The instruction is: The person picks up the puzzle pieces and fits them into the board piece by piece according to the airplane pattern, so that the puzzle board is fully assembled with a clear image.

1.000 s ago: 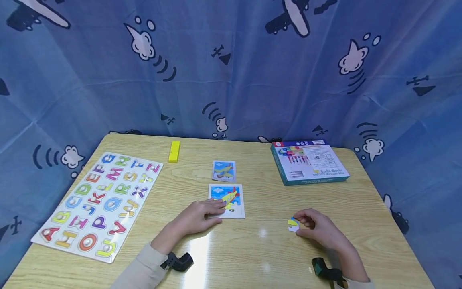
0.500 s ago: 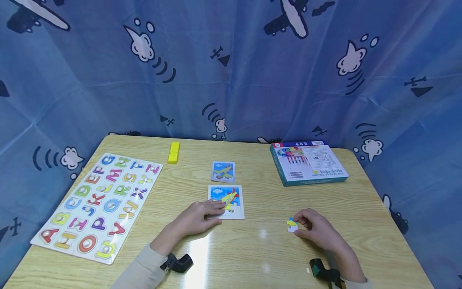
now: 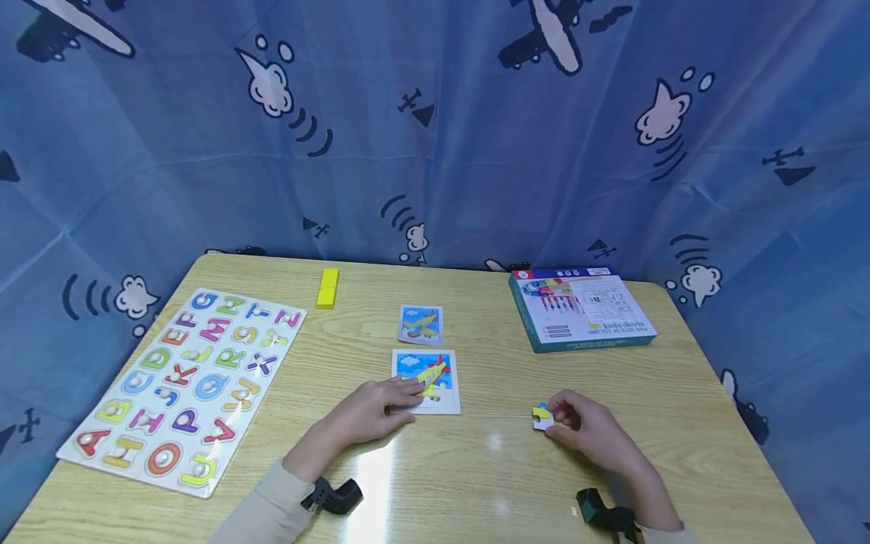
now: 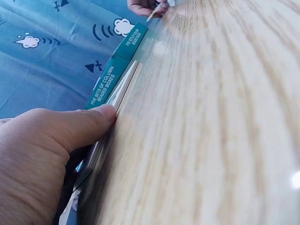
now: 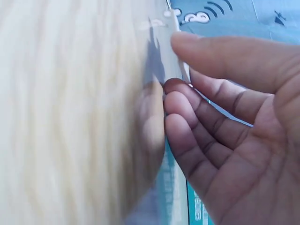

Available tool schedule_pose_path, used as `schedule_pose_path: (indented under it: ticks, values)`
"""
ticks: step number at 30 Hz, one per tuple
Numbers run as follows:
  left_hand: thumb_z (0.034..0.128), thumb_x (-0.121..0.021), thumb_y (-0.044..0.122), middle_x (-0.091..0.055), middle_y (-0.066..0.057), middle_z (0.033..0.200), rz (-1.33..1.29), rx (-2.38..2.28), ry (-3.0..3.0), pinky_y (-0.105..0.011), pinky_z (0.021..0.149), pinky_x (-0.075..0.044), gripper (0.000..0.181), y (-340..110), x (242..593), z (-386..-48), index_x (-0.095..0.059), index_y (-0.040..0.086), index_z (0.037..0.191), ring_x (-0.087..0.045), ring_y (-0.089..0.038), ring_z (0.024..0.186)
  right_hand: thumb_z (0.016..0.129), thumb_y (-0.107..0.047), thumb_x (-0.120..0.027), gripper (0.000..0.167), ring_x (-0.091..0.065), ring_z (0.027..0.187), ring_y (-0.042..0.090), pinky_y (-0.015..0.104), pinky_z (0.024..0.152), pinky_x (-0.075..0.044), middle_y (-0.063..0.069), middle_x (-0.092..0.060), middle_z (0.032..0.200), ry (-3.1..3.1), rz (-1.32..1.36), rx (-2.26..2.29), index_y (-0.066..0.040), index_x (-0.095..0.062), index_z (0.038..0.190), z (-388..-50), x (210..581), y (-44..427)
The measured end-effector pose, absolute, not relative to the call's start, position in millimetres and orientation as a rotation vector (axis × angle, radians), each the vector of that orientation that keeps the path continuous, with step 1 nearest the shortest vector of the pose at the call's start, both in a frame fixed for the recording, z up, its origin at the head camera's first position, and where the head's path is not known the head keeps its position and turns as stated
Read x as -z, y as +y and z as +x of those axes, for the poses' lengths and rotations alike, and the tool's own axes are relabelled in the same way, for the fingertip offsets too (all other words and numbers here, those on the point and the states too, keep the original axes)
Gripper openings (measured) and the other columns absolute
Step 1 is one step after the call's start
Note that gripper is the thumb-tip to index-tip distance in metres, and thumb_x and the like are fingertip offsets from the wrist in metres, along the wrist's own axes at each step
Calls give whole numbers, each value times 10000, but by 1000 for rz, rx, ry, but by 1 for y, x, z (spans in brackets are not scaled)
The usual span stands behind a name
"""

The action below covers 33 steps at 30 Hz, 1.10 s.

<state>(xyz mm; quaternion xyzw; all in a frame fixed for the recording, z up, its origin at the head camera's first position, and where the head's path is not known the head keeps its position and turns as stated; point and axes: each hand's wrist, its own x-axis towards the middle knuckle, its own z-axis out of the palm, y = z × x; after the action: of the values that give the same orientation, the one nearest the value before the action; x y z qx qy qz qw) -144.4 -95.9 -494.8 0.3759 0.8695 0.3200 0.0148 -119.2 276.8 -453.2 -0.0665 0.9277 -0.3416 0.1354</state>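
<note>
My left hand (image 3: 374,408) rests its fingers on the left part of a white-framed airplane jigsaw puzzle (image 3: 451,404), covering some of the picture. In the left wrist view, the thumb (image 4: 93,123) lies against the puzzle's edge (image 4: 125,86). Farther right, my right hand (image 3: 591,429) pinches a small yellow, blue and white puzzle piece (image 3: 541,418) between thumb and fingers, close to the tabletop. Seen from the right wrist, that piece (image 5: 183,68) appears edge-on by the thumb tip. Behind the puzzle lies a small card (image 3: 421,323) with the same yellow airplane.
A white alphabet peg board (image 3: 211,487) lies at the left of the wooden table (image 3: 489,491). Yellow blocks (image 3: 328,289) lie at the back left. A flat teal-sided game box (image 3: 581,311) sits at the back right. A blue patterned curtain (image 3: 476,151) hangs behind.
My right hand has shifted slightly left with the puzzle piece, which has turned a little. The left hand has stayed on the puzzle.
</note>
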Motion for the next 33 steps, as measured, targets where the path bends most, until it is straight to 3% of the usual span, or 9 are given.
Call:
schedule_pose_path:
  ticks: [17, 33]
  values:
    - [917, -632, 232, -588, -1, 1318, 1190, -989, 2716, -348, 1103, -382, 298, -96, 496, -146, -671, 127, 1193, -521, -176, 1261, 825, -111, -726, 181, -538, 795, 125, 233, 683, -504, -15, -592, 859, 2708, -501, 1024, -90, -624, 973, -135, 448, 215]
    - [913, -637, 231, -594, 1, 1312, 1183, -992, 2725, -353, 1097, -390, 293, -96, 494, -145, -675, 128, 1186, -529, -176, 1254, 802, -133, -759, 208, -536, 825, 125, 276, 744, -521, -36, -591, 897, 2743, -524, 1001, -128, -632, 967, -154, 445, 159]
